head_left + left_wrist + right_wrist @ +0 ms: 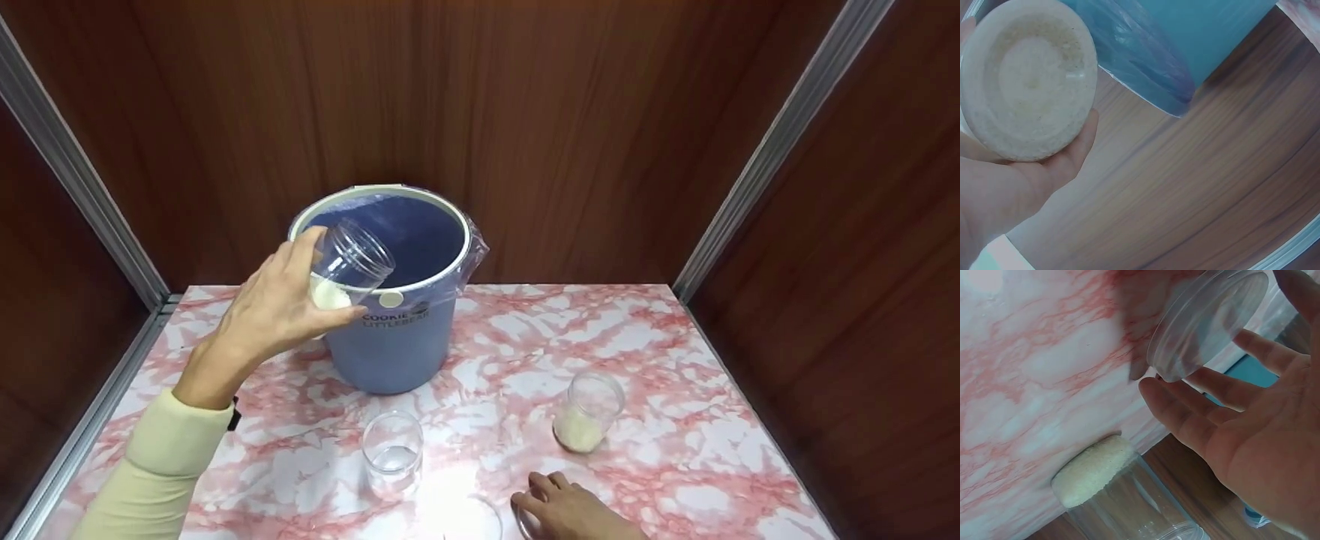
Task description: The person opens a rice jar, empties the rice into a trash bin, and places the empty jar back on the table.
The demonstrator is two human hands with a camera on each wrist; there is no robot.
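My left hand (281, 296) grips a clear plastic jar (351, 259) from the side, fingers and thumb around it. The jar tilts with its open mouth toward the blue bin (390, 352), over the near rim. Pale white contents (330, 295) lie low in the jar; the left wrist view shows them through its base (1030, 84). At the bottom of the head view, my right hand (574, 514) holds a clear round lid (1207, 326) by its edge, between fingers and thumb. Beyond that hand stands another clear jar (596, 401), holding pale grains (1098, 469).
A clear container (394, 454) with what looks like clear liquid stands in front of the bin. Near it at the front edge lies another clear round piece (484, 517), washed out by glare. Plastic liner (474, 255) hangs over the bin's rim. Wooden walls (570, 142) enclose the marbled table (525, 337).
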